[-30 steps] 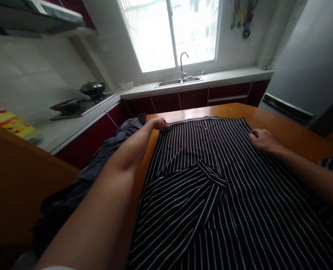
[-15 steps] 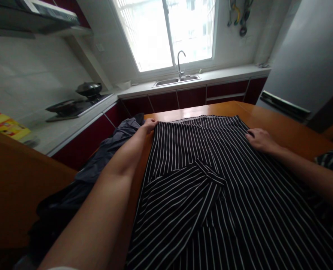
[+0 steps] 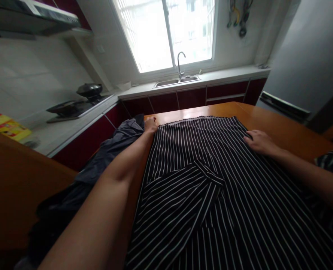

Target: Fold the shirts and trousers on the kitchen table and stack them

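A black shirt with thin white stripes (image 3: 239, 195) lies spread over the wooden table (image 3: 284, 123), its hem toward the window. One sleeve (image 3: 174, 198) is folded diagonally across the front, cuff near the button line. My left hand (image 3: 151, 124) is closed at the shirt's far left corner, fingers curled on the edge; the exact grip is partly hidden. On the right side edge rests my right hand (image 3: 259, 141), thumb and fingers apart, touching the cloth.
A heap of dark grey clothing (image 3: 118, 138) hangs at the table's left edge. More striped cloth (image 3: 332, 162) lies at the far right. Beyond the table are a sink (image 3: 169, 82), a stove with pans (image 3: 89, 90) and a grey fridge (image 3: 303, 60).
My left hand has shifted slightly left and its fingers look more curled. The shirt's far edge has moved a little, with small ripples in the cloth. My right hand has barely moved.
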Demonstrator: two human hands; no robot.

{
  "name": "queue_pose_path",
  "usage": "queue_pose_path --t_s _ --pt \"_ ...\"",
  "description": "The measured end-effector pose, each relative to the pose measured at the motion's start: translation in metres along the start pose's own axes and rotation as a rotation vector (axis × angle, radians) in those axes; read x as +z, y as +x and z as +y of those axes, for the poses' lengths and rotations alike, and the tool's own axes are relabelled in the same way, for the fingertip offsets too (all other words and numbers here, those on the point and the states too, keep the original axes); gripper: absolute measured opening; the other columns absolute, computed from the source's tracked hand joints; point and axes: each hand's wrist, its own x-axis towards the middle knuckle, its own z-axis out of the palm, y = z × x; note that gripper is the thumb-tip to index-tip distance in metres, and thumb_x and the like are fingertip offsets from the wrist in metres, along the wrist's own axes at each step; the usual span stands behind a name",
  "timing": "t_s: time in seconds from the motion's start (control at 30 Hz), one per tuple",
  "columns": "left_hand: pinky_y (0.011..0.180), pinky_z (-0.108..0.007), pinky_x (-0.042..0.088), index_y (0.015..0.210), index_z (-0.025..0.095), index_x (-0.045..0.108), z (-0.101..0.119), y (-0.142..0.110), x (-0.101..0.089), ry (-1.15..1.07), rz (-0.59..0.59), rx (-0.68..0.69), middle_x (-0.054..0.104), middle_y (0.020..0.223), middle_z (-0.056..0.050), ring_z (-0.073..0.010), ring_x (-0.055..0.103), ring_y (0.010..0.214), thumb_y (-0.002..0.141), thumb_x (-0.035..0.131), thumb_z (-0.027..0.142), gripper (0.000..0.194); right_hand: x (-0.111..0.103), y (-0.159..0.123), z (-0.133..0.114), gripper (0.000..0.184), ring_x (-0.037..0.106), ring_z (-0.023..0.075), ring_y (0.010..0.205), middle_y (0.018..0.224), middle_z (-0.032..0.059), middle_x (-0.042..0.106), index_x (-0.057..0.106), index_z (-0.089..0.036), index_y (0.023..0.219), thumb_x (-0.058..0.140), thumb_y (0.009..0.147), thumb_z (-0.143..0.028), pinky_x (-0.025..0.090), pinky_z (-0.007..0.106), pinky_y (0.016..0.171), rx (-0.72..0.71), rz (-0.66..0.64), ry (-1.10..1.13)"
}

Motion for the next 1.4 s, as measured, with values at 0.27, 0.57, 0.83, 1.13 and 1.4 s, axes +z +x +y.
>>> queue_pose_path --t_s 0.27,0.57,0.83,1.13,1.4 --pt "0.073 -0.031 0.059 0.088 0.012 0.072 0.019 -0.027 -0.012 0.204 -0.279 -0.111 0.075 0.084 -0.015 -0.0304 0.075 0.08 0.064 0.084 0.023 0.029 -0.002 0.009 -0.007 0.049 0.059 0.033 0.121 0.127 0.0208 0.065 0.067 -0.01 0.125 0.041 0.098 -0.042 0.045 0.046 0.104 0.001 0.046 0.076" --pt "0.064 -0.031 0.061 0.085 0.011 0.07 0.028 -0.043 -0.022 0.186 -0.32 -0.217 0.074 0.077 -0.017 -0.0315 0.075 0.073 0.064 0.083 0.013 0.025 -0.015 0.01 -0.018 0.047 0.063 0.0345 0.108 0.112 0.0209 0.07 0.073 -0.012 0.111 0.04 0.096 -0.042 0.048 0.049 0.098 -0.017 0.092 0.069" --pt "0.057 -0.032 0.059 0.08 0.009 0.07 0.024 -0.044 -0.023 0.066 -0.283 -0.245 0.07 0.069 -0.014 -0.0318 0.074 0.07 0.062 0.082 0.009 0.022 -0.025 -0.001 -0.028 0.045 0.064 0.0308 0.108 0.115 0.0165 0.07 0.072 -0.015 0.112 0.04 0.097 -0.043 0.049 0.043 0.097 -0.067 0.06 0.085" --pt "0.065 -0.031 0.058 0.106 0.002 0.068 0.022 -0.039 -0.032 0.103 -0.215 -0.168 0.072 0.098 -0.018 -0.0249 0.072 0.076 0.08 0.078 0.026 0.036 -0.015 -0.017 -0.036 0.046 0.061 0.0321 0.114 0.123 0.0178 0.066 0.069 -0.015 0.119 0.042 0.097 -0.045 0.048 0.047 0.099 -0.093 -0.033 0.037" --pt "0.092 -0.042 0.055 0.127 0.015 0.06 0.021 -0.066 -0.02 0.269 -0.201 -0.038 0.062 0.126 -0.012 -0.0259 0.063 0.112 0.095 0.067 0.033 0.037 0.001 -0.039 -0.038 0.053 0.049 0.0343 0.136 0.146 0.02 0.053 0.058 -0.013 0.138 0.036 0.099 -0.042 0.039 0.05 0.112 -0.143 0.034 -0.004"
